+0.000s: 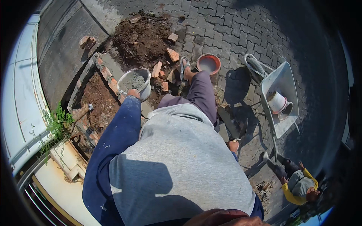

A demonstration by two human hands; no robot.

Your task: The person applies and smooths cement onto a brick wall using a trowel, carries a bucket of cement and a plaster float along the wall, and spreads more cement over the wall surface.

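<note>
My left hand (132,93) grips the near rim of a white bucket (146,90) that holds wet grey mortar (134,81). The bucket stands by the low brick wall (107,75), slightly tilted. Out to my right side, my right hand (233,146) is closed, with a small pale end showing at its fingers. What it belongs to cannot be made out. Just ahead of that hand lies a long dark grey flat piece (228,122). Broken bricks (157,69) are scattered between the mortar bucket and my sandalled foot (184,68).
An orange-rimmed bucket (208,64) of cloudy water stands beside my foot. A pile of dark soil (145,39) lies ahead on grey pavers (226,30). To the right, a wheelbarrow (279,124) carries a white bucket (276,102). Another person (299,186) in yellow sleeves is behind it.
</note>
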